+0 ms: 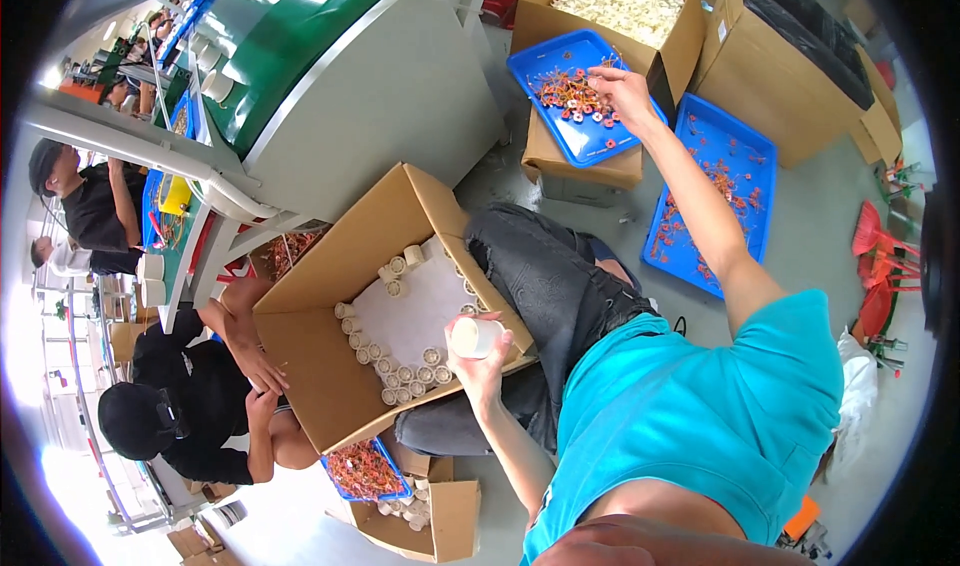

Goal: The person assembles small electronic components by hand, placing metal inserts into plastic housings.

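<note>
My left hand (480, 366) is wrapped round a white cylindrical cup-shaped part (476, 338), held over the near edge of an open cardboard box (310, 366). Inside that box, several similar white round parts (404, 374) stand in rows around a pale sheet (405, 306). My right hand (625, 96) reaches over a blue tray (590, 151) with its fingers pinched together at a heap of small red and white wired pieces (572, 96). Whatever lies between those fingertips is too small to make out.
A carton of cream-coloured pieces (620, 6) stands behind the tray. Another blue tray (660, 251) with scattered wired pieces lies on the floor at right. A green conveyor (285, 51) rises at upper left. A co-worker in a black cap (135, 421) sits across the box.
</note>
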The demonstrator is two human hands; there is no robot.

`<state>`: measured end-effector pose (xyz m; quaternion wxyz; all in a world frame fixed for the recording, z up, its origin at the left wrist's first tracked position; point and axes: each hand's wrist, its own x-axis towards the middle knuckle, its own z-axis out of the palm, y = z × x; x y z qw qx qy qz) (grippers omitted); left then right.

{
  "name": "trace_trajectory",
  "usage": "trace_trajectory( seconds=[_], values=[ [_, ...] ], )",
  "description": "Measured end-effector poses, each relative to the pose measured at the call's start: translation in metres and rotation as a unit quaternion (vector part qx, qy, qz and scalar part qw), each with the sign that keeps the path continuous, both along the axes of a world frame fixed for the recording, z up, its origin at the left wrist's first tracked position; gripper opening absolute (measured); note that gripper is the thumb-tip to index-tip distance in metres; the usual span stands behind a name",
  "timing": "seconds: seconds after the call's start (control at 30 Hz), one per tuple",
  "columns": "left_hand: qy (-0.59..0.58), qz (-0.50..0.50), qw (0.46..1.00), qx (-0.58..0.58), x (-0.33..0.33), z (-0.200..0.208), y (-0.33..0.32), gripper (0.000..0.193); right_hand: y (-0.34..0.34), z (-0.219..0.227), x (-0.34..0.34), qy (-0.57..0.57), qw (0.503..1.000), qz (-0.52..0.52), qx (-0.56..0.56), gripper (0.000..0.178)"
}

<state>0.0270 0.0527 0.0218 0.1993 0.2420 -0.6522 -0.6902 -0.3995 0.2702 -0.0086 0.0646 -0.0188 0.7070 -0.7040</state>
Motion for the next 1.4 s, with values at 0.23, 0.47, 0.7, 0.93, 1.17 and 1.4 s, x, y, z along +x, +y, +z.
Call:
trace_trajectory(
  seconds=[0.23,0.47,0.7,0.93,1.17,1.4],
  values=[
    [0.000,-0.096,0.995,-0.041,-0.029,0.025,0.013,0.044,-0.034,0.046,0.069,-0.040,0.968,0.141,-0.203,0.027],
    [-0.002,-0.104,0.994,-0.029,-0.034,0.015,0.019,0.039,-0.039,0.053,0.062,0.032,0.983,0.079,-0.165,0.025],
    [-0.022,-0.121,0.991,-0.053,-0.031,0.013,0.023,0.042,0.004,-0.080,0.006,0.144,0.914,-0.029,0.379,0.025],
    [-0.025,-0.139,0.989,-0.036,-0.040,0.006,0.024,0.043,0.012,-0.040,0.018,0.008,0.993,-0.121,0.001,0.024],
    [-0.026,-0.124,0.992,-0.020,-0.037,0.006,0.027,0.044,0.019,-0.036,0.013,0.014,0.985,-0.161,-0.068,0.026],
    [-0.032,-0.134,0.990,-0.034,-0.038,0.008,0.027,0.042,0.027,-0.064,0.008,-0.070,0.989,-0.061,-0.113,0.034]
  ],
)
